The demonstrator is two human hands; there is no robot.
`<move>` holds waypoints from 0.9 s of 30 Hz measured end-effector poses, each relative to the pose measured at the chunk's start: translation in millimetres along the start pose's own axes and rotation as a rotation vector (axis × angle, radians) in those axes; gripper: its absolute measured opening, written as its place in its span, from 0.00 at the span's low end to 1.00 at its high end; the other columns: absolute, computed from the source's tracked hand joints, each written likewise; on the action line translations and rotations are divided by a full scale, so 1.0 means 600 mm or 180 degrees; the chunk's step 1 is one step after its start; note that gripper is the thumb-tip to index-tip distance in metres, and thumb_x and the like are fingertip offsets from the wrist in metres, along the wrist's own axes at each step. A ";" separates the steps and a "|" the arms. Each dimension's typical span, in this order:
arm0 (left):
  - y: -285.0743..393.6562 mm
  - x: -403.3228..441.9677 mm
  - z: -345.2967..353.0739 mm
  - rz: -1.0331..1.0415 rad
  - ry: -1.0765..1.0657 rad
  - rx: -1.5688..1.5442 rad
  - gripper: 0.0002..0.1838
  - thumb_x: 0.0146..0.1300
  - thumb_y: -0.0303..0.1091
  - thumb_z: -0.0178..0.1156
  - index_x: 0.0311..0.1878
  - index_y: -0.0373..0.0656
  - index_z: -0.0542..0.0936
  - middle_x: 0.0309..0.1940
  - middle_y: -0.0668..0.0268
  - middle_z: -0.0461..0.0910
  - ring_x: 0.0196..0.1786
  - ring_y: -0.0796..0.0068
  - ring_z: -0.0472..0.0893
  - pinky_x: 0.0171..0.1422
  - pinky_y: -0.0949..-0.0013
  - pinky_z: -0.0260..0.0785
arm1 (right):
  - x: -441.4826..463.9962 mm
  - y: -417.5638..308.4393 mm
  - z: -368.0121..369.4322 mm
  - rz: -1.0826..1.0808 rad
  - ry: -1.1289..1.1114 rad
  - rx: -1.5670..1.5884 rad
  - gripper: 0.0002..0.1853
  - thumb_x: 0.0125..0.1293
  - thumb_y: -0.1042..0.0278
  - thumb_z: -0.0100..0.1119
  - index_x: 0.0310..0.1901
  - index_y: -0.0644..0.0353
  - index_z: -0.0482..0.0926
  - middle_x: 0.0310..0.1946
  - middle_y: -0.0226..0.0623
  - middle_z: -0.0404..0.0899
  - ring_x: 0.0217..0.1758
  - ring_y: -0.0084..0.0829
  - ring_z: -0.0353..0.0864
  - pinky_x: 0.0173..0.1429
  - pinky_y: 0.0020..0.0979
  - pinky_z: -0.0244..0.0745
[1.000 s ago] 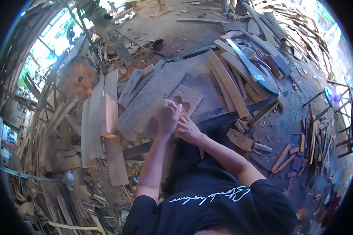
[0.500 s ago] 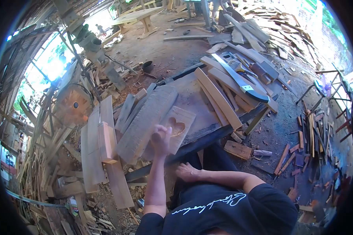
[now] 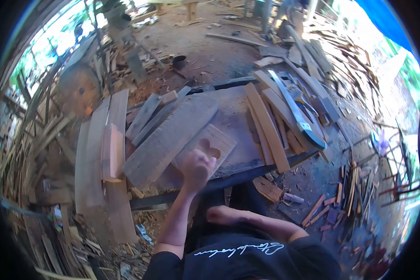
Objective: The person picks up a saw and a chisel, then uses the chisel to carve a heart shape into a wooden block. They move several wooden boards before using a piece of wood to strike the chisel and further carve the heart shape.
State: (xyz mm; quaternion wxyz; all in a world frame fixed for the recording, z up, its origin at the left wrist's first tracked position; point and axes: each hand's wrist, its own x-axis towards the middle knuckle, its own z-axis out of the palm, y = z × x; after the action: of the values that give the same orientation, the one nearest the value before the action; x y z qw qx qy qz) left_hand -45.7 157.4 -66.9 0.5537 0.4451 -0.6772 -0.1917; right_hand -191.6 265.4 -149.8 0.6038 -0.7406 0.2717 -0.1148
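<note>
My left hand is closed in a fist over the lower left of a small wooden board. A heart-shaped hollow is carved into that board, partly covered by my knuckles. Whatever the fist may grip is hidden. Close to my lap, below the workbench edge, my right hand is curled closed with nothing visible in it. Beside the carved board, a wide grey plank lies slantwise on the workbench.
On the bench's right lie long wood strips and a handsaw. Several planks lean at the left, with a wood block on them. Offcuts litter the ground. A dark bowl sits behind the bench.
The view has shifted and turned a little. My left fist has turned over at the carved board, knuckles now toward the heart hollow. My right hand has curled tighter near my lap.
</note>
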 end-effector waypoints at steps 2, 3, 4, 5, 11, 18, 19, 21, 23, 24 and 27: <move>-0.007 0.000 -0.004 -0.0064 -0.0016 -0.0117 0.12 0.58 0.24 0.67 0.29 0.44 0.70 0.24 0.68 0.71 0.29 0.77 0.71 0.38 0.71 0.65 | -0.037 0.054 -0.013 0.0081 0.0552 -0.0505 0.10 0.65 0.64 0.58 0.41 0.62 0.78 0.39 0.50 0.78 0.45 0.47 0.79 0.48 0.45 0.74; -0.007 0.001 -0.005 0.0112 -0.0022 -0.0216 0.12 0.57 0.24 0.67 0.30 0.44 0.70 0.24 0.68 0.71 0.29 0.76 0.72 0.38 0.71 0.65 | -0.057 0.048 -0.024 0.0721 0.0836 -0.1494 0.12 0.64 0.62 0.59 0.41 0.62 0.78 0.39 0.49 0.78 0.45 0.47 0.79 0.47 0.45 0.74; -0.006 0.004 -0.002 0.0313 -0.0057 -0.0336 0.13 0.57 0.24 0.67 0.30 0.43 0.70 0.24 0.67 0.72 0.29 0.76 0.72 0.37 0.71 0.65 | -0.078 0.042 -0.036 0.1364 0.1154 -0.2490 0.14 0.63 0.59 0.61 0.42 0.62 0.79 0.38 0.49 0.78 0.45 0.47 0.80 0.47 0.46 0.74; -0.006 0.007 0.002 0.0321 -0.0057 -0.0364 0.13 0.57 0.24 0.67 0.30 0.43 0.70 0.24 0.67 0.72 0.29 0.76 0.72 0.37 0.71 0.65 | -0.105 0.070 -0.036 0.1473 0.1726 -0.2714 0.17 0.62 0.56 0.62 0.42 0.63 0.79 0.39 0.50 0.78 0.47 0.50 0.78 0.49 0.48 0.73; -0.010 0.015 0.010 0.0088 0.0007 -0.0272 0.12 0.57 0.24 0.67 0.30 0.44 0.70 0.25 0.69 0.71 0.30 0.78 0.71 0.38 0.71 0.65 | -0.211 0.172 -0.045 0.2092 0.2175 -0.1565 0.17 0.63 0.57 0.62 0.41 0.65 0.78 0.40 0.51 0.80 0.47 0.52 0.79 0.50 0.49 0.73; -0.004 0.033 -0.002 -0.0407 0.0181 -0.0781 0.12 0.60 0.25 0.66 0.31 0.44 0.69 0.29 0.73 0.69 0.35 0.81 0.69 0.42 0.73 0.64 | -0.247 0.001 -0.121 0.1479 0.0987 -0.0730 0.10 0.64 0.63 0.59 0.37 0.61 0.78 0.35 0.50 0.80 0.41 0.52 0.80 0.46 0.46 0.75; -0.007 0.030 -0.004 -0.0531 0.0315 -0.0747 0.12 0.60 0.26 0.66 0.31 0.44 0.69 0.28 0.72 0.69 0.34 0.80 0.70 0.42 0.72 0.64 | -0.247 -0.013 -0.140 0.1112 0.1414 -0.0732 0.09 0.64 0.64 0.59 0.36 0.62 0.77 0.33 0.49 0.79 0.39 0.51 0.80 0.45 0.46 0.75; -0.017 0.026 -0.007 -0.0506 0.0256 -0.0912 0.11 0.61 0.24 0.65 0.33 0.45 0.69 0.30 0.72 0.69 0.37 0.80 0.69 0.46 0.72 0.63 | -0.232 -0.018 -0.186 0.0578 0.2562 -0.1536 0.09 0.63 0.66 0.60 0.36 0.62 0.74 0.33 0.47 0.74 0.41 0.50 0.77 0.46 0.45 0.73; -0.016 0.025 -0.013 -0.0496 0.0199 -0.1040 0.11 0.62 0.23 0.62 0.35 0.46 0.68 0.33 0.71 0.68 0.40 0.79 0.68 0.51 0.70 0.62 | -0.213 -0.039 -0.236 0.0445 0.3442 -0.2218 0.10 0.62 0.66 0.62 0.38 0.61 0.73 0.38 0.47 0.72 0.45 0.49 0.74 0.49 0.43 0.71; -0.012 0.025 -0.014 -0.0463 0.0161 -0.1041 0.11 0.62 0.23 0.62 0.35 0.46 0.68 0.33 0.71 0.68 0.40 0.79 0.68 0.51 0.70 0.62 | -0.202 -0.040 -0.255 0.0757 0.3704 -0.2530 0.12 0.61 0.65 0.63 0.41 0.60 0.74 0.41 0.45 0.71 0.48 0.48 0.73 0.50 0.43 0.69; -0.018 0.021 -0.018 -0.0534 0.0382 -0.1040 0.11 0.63 0.24 0.62 0.35 0.45 0.68 0.32 0.70 0.69 0.39 0.78 0.69 0.49 0.70 0.63 | -0.166 -0.025 -0.301 0.1371 0.4114 -0.2907 0.18 0.60 0.61 0.65 0.49 0.58 0.74 0.46 0.44 0.69 0.52 0.47 0.70 0.51 0.44 0.67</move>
State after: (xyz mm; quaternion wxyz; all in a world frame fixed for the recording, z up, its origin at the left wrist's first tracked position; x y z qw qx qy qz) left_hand -31.6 143.9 -64.2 0.6400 0.4147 -0.5634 -0.3178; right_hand -360.0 171.1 -75.6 -0.0241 -0.6327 0.7222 -0.2785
